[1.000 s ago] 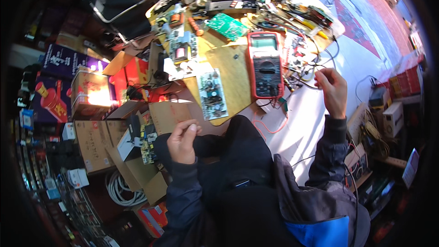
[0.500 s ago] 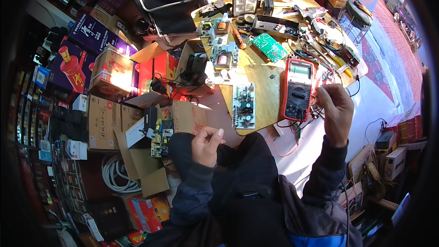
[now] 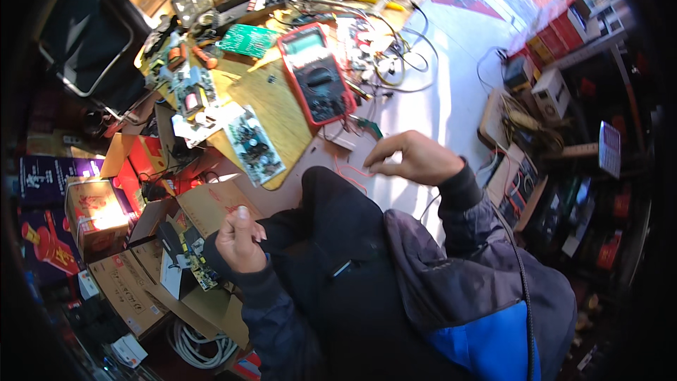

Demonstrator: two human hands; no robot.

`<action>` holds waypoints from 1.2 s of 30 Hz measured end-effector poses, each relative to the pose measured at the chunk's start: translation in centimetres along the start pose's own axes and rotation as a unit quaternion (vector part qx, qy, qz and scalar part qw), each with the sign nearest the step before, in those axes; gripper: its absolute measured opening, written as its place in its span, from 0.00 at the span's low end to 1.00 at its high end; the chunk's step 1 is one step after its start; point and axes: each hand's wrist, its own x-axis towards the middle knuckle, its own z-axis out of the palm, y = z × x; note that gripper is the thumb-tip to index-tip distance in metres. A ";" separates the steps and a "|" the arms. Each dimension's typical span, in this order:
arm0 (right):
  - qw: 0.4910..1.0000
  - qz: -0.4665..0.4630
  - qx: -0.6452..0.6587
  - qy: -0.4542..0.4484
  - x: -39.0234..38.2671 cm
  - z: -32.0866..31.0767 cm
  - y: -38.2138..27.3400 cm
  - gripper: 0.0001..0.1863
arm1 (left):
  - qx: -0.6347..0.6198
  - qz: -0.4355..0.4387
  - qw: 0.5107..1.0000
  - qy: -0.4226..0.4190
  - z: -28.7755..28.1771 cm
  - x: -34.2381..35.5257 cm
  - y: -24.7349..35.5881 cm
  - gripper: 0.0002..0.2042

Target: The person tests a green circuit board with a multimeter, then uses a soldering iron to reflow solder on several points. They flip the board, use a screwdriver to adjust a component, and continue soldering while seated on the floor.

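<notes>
Multimeter (image 3: 317, 77) on table (image 3: 243, 92), circuit board (image 3: 254, 147) to its left

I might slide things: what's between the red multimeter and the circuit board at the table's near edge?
The head view shows only wooden tabletop between the digital multimeter and near-edge circuit board; a small dark component lies beyond, toward the green board.

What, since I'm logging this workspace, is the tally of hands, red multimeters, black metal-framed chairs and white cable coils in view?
Hands (left hand, right hand): 2
Red multimeter: 1
Black metal-framed chair: 1
White cable coil: 1
Total: 5
</notes>
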 end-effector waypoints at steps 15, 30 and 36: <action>0.921 0.032 0.094 0.377 -2.1 -7.5 11.4 0.18 | 0.052 0.006 0.999 -0.001 3.3 -2.3 1.2 0.18; 0.822 -0.149 0.092 0.541 11.9 -22.0 5.9 0.16 | 0.101 0.000 0.995 0.011 5.2 -1.6 0.9 0.19; 0.805 -0.229 -0.405 0.368 22.5 -34.0 -4.1 0.10 | 0.106 0.012 0.993 0.051 4.1 -0.9 1.2 0.20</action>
